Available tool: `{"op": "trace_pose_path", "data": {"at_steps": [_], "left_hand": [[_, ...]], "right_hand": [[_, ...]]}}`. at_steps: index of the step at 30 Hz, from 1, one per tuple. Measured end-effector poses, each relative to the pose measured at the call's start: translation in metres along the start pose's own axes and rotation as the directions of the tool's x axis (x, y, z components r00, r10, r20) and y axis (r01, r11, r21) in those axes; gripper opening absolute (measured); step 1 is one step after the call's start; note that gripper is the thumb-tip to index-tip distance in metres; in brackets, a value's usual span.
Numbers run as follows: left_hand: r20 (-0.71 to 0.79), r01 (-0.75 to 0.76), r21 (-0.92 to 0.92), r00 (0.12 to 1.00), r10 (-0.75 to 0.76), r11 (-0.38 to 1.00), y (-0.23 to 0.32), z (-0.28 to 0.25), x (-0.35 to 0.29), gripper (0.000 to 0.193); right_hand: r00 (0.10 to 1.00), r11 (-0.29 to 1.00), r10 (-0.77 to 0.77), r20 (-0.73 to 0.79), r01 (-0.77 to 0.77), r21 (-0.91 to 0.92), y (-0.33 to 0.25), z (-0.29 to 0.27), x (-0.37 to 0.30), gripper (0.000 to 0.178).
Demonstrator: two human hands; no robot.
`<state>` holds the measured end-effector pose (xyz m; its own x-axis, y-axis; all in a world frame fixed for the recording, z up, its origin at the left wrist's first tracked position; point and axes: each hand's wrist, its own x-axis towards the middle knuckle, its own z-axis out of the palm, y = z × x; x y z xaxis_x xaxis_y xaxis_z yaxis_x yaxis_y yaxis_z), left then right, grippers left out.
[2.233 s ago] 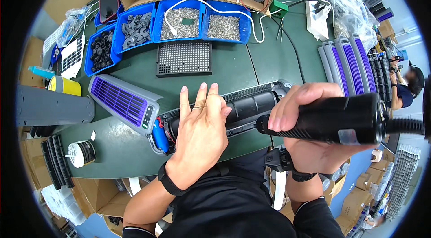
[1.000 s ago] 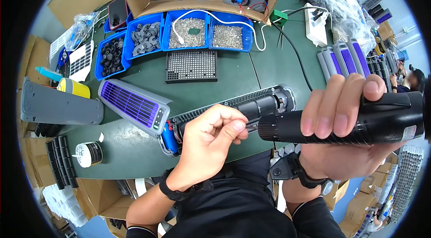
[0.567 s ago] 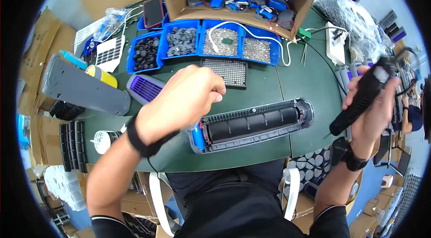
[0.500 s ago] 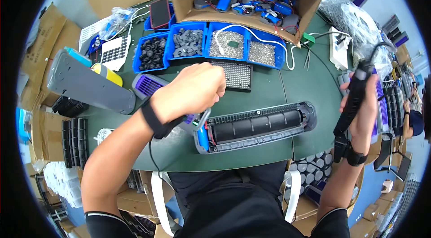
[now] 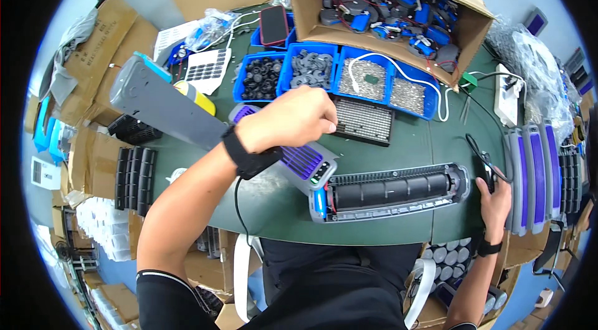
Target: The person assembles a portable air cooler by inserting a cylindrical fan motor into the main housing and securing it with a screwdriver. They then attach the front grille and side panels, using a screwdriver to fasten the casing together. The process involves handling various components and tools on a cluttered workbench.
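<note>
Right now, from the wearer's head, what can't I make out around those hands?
All in the head view:
Left hand: whatever its fingertips may hold, hidden by its own curled fingers.
Black corded tool: mostly hidden by the right hand.
Purple-grilled cover: partly hidden by the left wrist and black wristband.
Silver fasteners: too small to tell their exact type.

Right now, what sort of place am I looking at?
Probably an assembly workshop for small appliances: an opened grey housing lies on the green bench, blue bins hold small loose parts, and matching purple-and-grey panels stand in a row.
</note>
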<state>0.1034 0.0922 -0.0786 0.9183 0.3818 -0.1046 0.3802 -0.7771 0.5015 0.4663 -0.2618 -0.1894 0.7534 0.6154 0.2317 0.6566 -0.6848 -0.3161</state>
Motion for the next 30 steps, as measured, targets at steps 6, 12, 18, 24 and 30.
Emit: {"op": "trace_pose_path", "data": {"at_steps": [6,12,18,24,30], "left_hand": [[-0.31,0.3,-0.078,0.899,-0.309,0.951,-0.009,-0.04,-0.093,0.023],[-0.257,0.202,-0.897,0.482,-0.838,0.392,-0.026,0.064,-0.152,0.058],[0.014,-0.536,-0.729,0.61,-0.792,-0.426,-0.071,0.107,-0.138,0.063],[0.029,-0.551,-0.721,0.583,-0.812,-0.421,-0.106,0.107,-0.124,0.047],[0.049,-0.504,-0.79,0.516,-0.855,-0.349,-0.104,0.103,-0.118,0.035]], "right_hand": [[0.993,0.997,-0.018,0.114,0.009,0.082,0.014,-0.002,-0.008,0.059],[0.995,0.987,-0.092,0.037,0.086,0.139,0.032,0.012,-0.025,0.061],[0.991,0.985,-0.13,0.034,0.125,0.115,0.033,0.011,-0.019,0.062],[0.993,0.986,-0.118,0.029,0.114,0.121,0.034,0.013,-0.021,0.063],[0.991,0.987,-0.127,0.029,0.124,0.105,0.032,0.013,-0.02,0.064]]}}
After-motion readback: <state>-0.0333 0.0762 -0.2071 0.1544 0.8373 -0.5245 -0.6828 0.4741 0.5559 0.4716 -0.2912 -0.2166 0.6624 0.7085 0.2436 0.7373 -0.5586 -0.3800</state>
